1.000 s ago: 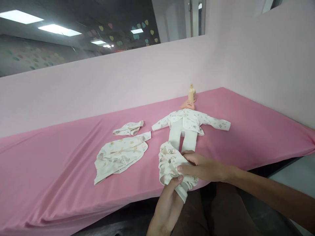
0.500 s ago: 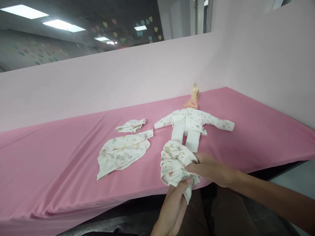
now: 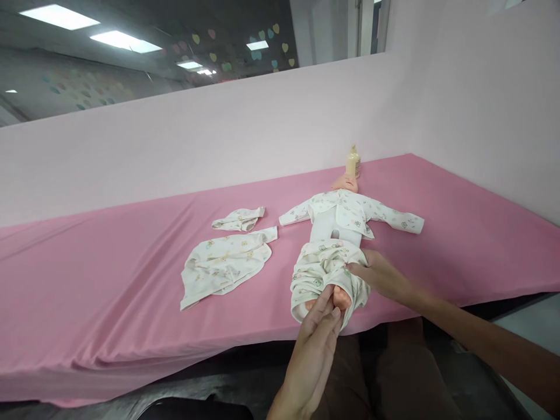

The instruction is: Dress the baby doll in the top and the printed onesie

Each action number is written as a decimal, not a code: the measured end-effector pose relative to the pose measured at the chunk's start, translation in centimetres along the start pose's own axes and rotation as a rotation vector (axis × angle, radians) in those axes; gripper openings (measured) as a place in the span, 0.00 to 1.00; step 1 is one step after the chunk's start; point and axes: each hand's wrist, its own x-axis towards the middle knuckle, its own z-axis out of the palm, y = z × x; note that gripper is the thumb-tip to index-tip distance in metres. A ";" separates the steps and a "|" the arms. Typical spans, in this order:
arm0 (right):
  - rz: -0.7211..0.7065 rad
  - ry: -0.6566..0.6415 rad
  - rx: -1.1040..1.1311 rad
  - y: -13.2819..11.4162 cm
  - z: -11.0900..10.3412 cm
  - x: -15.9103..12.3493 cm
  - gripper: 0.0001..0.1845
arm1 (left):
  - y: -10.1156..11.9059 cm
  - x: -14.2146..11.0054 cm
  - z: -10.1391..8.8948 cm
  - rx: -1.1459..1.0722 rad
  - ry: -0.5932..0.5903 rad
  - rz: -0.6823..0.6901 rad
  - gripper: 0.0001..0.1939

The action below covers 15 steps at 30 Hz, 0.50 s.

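Note:
A baby doll (image 3: 345, 213) lies face up on the pink sheet (image 3: 109, 280), wearing a white printed jacket with its arms spread. Bunched printed trousers (image 3: 321, 274) cover its lower legs, and the bare feet (image 3: 339, 297) show at the near end. My left hand (image 3: 319, 332) reaches up from below, fingers together against the feet and the trousers' hem. My right hand (image 3: 378, 274) grips the trousers at their right side.
A folded printed garment (image 3: 223, 265) and a smaller printed piece (image 3: 240, 219) lie left of the doll. A cream bottle (image 3: 353, 161) stands behind the doll's head by the pale pink wall (image 3: 219, 140). The sheet's near edge drops off just below my hands.
The bunched trousers have gone from in front of the doll's feet onto its legs, moving away from me. Both hands moved with them. The doll's feet now stick out.

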 end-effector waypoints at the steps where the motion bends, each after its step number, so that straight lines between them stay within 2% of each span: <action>1: -0.038 0.013 -0.056 0.3 -0.1 0.1 0.11 | -0.1 0.1 -0.1 0.036 -0.005 0.010 0.24; 4: -0.102 0.013 -0.124 0.9 -0.3 0.1 0.12 | -0.5 0.5 -0.2 0.212 0.012 0.051 0.28; 9: -0.096 -0.094 0.021 0.8 -0.6 -0.5 0.13 | -1.6 0.6 0.2 0.537 0.117 0.242 0.28; 15: -0.086 -0.168 0.121 0.8 -1.0 -1.0 0.15 | -2.5 1.0 0.1 0.685 0.253 0.403 0.28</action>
